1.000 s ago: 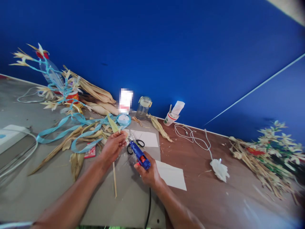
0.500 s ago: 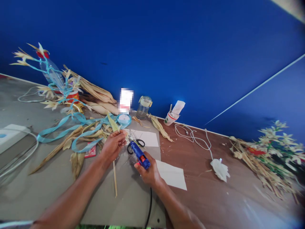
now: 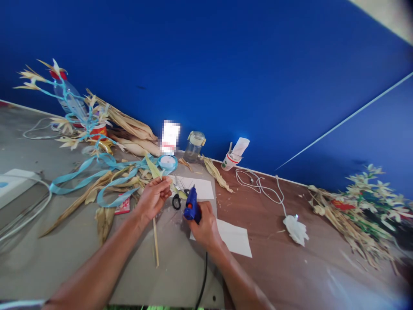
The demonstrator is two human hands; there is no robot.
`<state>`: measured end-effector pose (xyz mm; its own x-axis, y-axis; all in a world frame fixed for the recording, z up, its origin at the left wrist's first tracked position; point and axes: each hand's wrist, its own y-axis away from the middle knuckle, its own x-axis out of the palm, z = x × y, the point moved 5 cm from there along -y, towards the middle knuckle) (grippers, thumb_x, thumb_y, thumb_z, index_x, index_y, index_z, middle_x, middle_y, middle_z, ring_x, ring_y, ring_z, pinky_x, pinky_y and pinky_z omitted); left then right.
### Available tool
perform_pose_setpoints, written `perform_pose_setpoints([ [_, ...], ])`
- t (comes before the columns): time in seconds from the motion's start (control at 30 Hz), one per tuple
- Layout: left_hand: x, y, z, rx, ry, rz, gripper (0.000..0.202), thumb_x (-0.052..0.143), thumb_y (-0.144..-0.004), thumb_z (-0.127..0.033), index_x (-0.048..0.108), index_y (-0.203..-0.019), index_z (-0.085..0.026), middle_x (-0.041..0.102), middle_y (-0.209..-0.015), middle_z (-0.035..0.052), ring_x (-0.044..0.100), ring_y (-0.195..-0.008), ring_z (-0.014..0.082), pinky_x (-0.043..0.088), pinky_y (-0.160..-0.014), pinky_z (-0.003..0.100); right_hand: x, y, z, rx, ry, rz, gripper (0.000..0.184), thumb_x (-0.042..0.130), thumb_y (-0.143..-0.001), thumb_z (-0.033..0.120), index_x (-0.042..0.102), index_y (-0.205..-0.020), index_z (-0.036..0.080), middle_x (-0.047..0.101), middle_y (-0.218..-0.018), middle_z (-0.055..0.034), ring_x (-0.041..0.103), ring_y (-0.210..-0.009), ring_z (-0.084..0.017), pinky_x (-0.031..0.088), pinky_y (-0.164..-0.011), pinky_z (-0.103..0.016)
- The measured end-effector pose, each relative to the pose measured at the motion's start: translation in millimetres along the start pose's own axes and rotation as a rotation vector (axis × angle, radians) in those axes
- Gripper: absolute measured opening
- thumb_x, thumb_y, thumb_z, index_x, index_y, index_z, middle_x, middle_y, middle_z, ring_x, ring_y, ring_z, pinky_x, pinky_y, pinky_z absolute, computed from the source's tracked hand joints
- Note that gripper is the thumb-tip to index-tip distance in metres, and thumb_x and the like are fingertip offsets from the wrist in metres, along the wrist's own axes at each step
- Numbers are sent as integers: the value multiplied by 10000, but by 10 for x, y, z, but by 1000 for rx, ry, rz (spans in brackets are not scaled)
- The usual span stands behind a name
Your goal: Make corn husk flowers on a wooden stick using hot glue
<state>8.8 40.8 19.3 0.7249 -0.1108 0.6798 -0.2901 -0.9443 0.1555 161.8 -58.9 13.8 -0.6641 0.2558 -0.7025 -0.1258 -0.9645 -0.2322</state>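
My left hand (image 3: 155,196) is closed in a pinch on a piece of corn husk (image 3: 152,165), whose pale green tip rises past the fingers. Below that hand a thin straw-coloured stalk (image 3: 156,245) points toward me; whether it is held too I cannot tell. A blue glue gun (image 3: 191,204) is gripped in my right hand (image 3: 206,226), nozzle pointing up and away, with its black cord (image 3: 204,280) hanging below. Between the hands lie black-handled scissors (image 3: 176,201), partly covered, on a sheet of white paper (image 3: 203,188).
Blue ribbon (image 3: 77,172) and dry husks (image 3: 97,183) spread at left, near a husk-flower branch (image 3: 66,92). A glass jar (image 3: 194,146) and a paper cup (image 3: 230,161) stand by the blue wall. White cable (image 3: 271,193) and more husk flowers (image 3: 371,198) lie right.
My right hand has turned the glue gun away from my left fingertips, so its nozzle now points upward rather than left. My left hand stays nearly still, keeping its pinch.
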Motion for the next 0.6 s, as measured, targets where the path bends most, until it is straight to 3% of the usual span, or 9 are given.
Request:
perform_pose_setpoints([
  [0.23,80,49,5,14,-101,27,201,720,-652,-218,538,-639,-133,342,-459,-90,277,-422,17,306,-474,155,-167,23,-72,132,496,102,299,595,-714,270,573,-990,160,512,-973,-116,524,-860,-254,404,-774,-357],
  [0.43,86,59,35,9,-102,35,221,726,-647,-239,532,-638,-134,364,-472,-89,290,-424,14,298,-471,155,-337,131,-114,133,506,210,312,608,-717,296,599,-1001,169,521,-999,-131,523,-930,-297,401,-812,-422],
  [0.5,87,66,40,7,-111,32,225,727,-646,-246,533,-639,-133,376,-484,-87,297,-427,12,306,-479,155,-463,119,76,84,398,166,345,598,-732,269,583,-1062,168,520,-1049,-137,507,-986,-296,391,-855,-436],
  [0.6,92,78,43,-4,-123,21,215,724,-647,-257,546,-665,-138,399,-498,-84,316,-433,13,332,-500,159,-657,139,675,-114,34,100,276,497,-811,202,562,-1079,183,518,-1098,-110,513,-1010,-213,410,-887,-348],
])
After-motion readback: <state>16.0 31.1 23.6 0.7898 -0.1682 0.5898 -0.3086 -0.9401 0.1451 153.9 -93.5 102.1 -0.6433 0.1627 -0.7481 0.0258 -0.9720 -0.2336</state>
